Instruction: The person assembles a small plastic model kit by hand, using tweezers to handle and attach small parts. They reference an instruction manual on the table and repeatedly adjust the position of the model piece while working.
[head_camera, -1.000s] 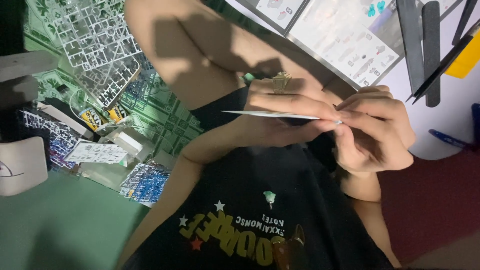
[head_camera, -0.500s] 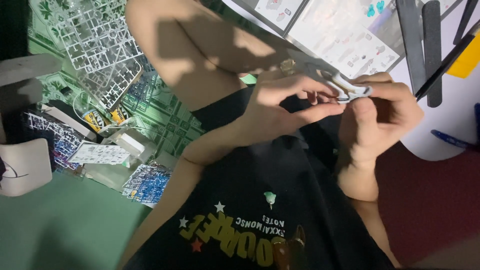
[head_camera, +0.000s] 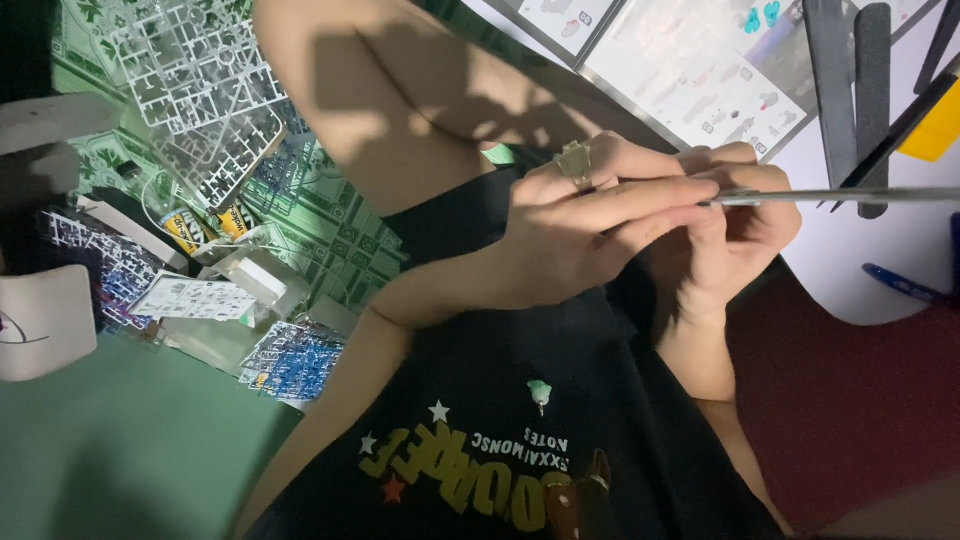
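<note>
Our left hand (head_camera: 590, 235) pinches a thin metal file (head_camera: 830, 196) jutting right; our right hand (head_camera: 740, 235) curls closed against its near end, what it grips hidden. Beyond lie an instruction sheet (head_camera: 690, 75) and clear plastic sprues (head_camera: 200, 80)

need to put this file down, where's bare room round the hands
Bare patches: the green surface at lower left below the blue parts frame, and the white tabletop right of the right hand. Crowded: upper left, with clear parts frames and boxes; top right, with instruction sheets and dark tools.
</note>
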